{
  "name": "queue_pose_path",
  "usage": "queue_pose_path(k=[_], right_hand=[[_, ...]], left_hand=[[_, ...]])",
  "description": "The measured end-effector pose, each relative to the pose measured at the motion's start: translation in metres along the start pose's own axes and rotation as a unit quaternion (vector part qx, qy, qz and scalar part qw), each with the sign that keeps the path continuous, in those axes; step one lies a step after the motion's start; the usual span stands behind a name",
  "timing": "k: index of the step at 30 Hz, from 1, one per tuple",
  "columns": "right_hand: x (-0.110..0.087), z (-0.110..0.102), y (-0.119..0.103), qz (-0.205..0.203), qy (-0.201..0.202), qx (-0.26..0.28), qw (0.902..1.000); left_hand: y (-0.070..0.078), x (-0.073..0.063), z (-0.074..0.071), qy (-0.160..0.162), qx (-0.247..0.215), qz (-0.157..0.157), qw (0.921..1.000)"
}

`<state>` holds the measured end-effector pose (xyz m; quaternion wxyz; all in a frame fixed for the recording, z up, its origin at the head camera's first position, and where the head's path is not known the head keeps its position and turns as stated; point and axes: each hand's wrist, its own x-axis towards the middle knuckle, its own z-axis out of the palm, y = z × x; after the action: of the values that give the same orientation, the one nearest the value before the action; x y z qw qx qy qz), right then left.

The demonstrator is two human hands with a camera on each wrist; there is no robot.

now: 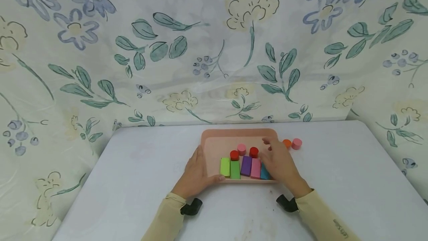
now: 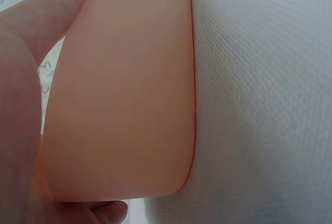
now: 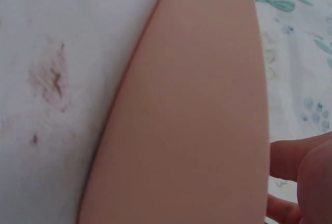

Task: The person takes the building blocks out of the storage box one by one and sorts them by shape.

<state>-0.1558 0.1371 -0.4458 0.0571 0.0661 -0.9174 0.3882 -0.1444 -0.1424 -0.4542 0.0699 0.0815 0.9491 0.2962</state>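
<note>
A shallow peach tray (image 1: 239, 132) lies on the white table. My left hand (image 1: 195, 172) holds its front left corner, fingers along the left side and thumb at the front rim. In the left wrist view the tray's wall (image 2: 122, 94) fills the middle. Over the tray's right side hangs my right hand (image 1: 279, 161), thumb and index finger spread apart. Beneath it a blue block (image 1: 265, 173) is partly covered. Beside that stand a pink block (image 1: 255, 168), purple block (image 1: 246, 166), green block (image 1: 235, 169) and lime block (image 1: 225, 167).
Behind the blocks are a red cylinder (image 1: 234, 155), a pink cylinder (image 1: 241, 149) and another red cylinder (image 1: 253, 152). Outside the tray, right of it, sit an orange cylinder (image 1: 287, 143) and a pink cylinder (image 1: 296, 144). A floral cloth (image 1: 214, 84) hangs behind the table.
</note>
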Motion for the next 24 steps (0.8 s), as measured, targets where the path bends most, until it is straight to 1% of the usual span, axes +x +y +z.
queue_pose_path(k=[4, 7, 12, 16, 24], right_hand=[[-0.002, 0.006, 0.000, -0.009, -0.011, -0.009, 0.9999], [-0.003, 0.011, 0.001, -0.027, -0.018, -0.009, 0.9994], [-0.003, 0.018, 0.004, -0.051, -0.017, -0.025, 0.9982], [-0.002, 0.020, 0.005, -0.049, -0.018, -0.038, 0.9979], [-0.002, 0.022, 0.004, -0.047, -0.044, -0.051, 0.9966]], left_hand=[[0.000, 0.000, 0.000, -0.001, -0.002, 0.001, 1.0000], [0.000, 0.000, 0.000, -0.002, -0.003, 0.001, 1.0000], [-0.001, 0.001, 0.002, -0.004, 0.001, 0.005, 1.0000], [-0.001, 0.001, 0.002, -0.003, 0.006, 0.002, 1.0000], [0.000, 0.000, 0.001, -0.002, 0.010, 0.000, 1.0000]])
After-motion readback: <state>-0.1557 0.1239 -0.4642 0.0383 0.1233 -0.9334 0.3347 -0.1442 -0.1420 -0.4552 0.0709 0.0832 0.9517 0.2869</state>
